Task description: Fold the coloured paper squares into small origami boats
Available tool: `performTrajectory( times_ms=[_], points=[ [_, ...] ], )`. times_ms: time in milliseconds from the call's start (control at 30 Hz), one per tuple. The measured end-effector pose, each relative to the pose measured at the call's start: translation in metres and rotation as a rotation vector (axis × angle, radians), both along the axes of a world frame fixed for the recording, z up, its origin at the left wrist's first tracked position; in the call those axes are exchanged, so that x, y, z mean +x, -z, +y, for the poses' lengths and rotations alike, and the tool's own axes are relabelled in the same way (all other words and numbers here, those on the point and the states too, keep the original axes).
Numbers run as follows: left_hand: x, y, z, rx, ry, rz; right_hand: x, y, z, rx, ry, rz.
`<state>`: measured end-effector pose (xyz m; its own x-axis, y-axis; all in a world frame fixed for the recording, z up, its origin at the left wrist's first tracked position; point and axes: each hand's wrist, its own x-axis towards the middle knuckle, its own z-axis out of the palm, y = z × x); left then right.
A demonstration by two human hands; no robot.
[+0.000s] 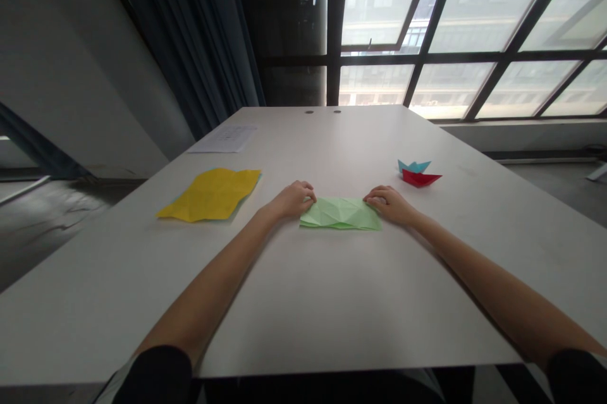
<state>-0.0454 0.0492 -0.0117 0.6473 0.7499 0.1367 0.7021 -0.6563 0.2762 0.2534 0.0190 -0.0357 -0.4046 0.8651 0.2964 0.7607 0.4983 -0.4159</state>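
Observation:
A light green sheet of paper [340,213], folded into a wide rectangle with crease lines across it, lies on the white table in front of me. At its far left corner my left hand [294,199] is closed, thumb and fingers pinching the edge. My right hand [389,204] grips the far right corner in the same way, fingers curled. The near edge of the paper gapes slightly between its layers. To the right, beyond my right hand, sit a red paper boat [420,178] and a blue paper boat [414,167] close together.
Left of my left arm lie creased yellow paper sheets [213,194] with a bluish-green one showing beneath. A white printed sheet [225,139] rests near the table's left edge. The white table [303,303] stretches toward windows and a dark blue curtain [190,31].

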Motion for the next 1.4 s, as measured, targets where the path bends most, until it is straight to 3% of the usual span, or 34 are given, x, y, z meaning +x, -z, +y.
performTrajectory(
  times_ms=[133, 267, 467, 633, 833, 1133, 1400],
  points=[
    [0.02, -0.005, -0.017, -0.019, 0.067, 0.015, -0.003, 0.001, -0.002, 0.045, 0.056, -0.087],
    [0.034, 0.001, -0.027, -0.007, 0.084, 0.074, -0.005, 0.002, -0.002, 0.031, 0.13, -0.16],
    [0.047, 0.013, -0.037, 0.056, -0.019, 0.161, -0.017, -0.004, -0.008, 0.053, 0.203, -0.266],
    [0.051, 0.021, -0.041, 0.033, -0.053, 0.187, -0.039, -0.007, -0.018, 0.065, 0.108, -0.286],
    [0.048, 0.024, -0.04, -0.073, -0.001, 0.231, -0.057, 0.005, -0.021, -0.026, -0.045, -0.285],
    [0.042, 0.017, -0.038, -0.176, -0.003, 0.237, -0.046, 0.013, -0.018, -0.139, -0.103, -0.317],
    [0.026, 0.008, -0.032, -0.304, -0.157, 0.333, -0.018, 0.011, -0.015, -0.197, -0.039, -0.356]
  ],
)
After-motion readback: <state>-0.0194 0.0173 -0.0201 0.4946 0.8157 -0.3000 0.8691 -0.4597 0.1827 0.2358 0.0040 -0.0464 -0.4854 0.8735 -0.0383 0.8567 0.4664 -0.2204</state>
